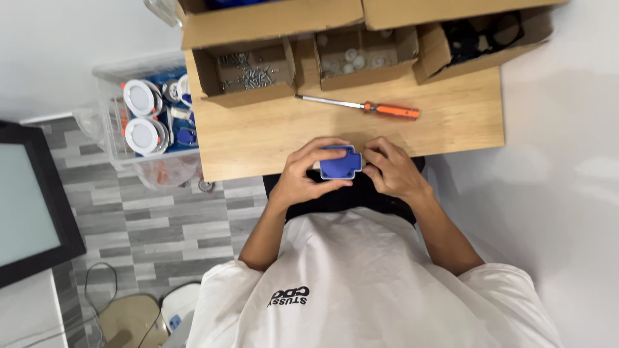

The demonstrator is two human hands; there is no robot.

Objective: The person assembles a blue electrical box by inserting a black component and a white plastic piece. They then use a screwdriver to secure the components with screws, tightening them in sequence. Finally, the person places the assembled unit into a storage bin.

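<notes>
White shirt [361, 277] nearest; beyond it, my left hand [302, 175] and right hand [394, 171] each close their grip on opposite ends of the blue plastic housing [340, 162], over the tabletop's [451, 122] near edge. Its long axis runs left-right between the hands; the orange-handled screwdriver [361, 106] lies farther off, handle toward my right hand.

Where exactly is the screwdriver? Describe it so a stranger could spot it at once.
Start at the wooden table with three open cardboard boxes along its far edge. On the bare wood between those boxes and the person's hands lies the screwdriver. Its bright orange handle and thin metal shaft set it apart; nothing else lies loose on the tabletop.
</notes>
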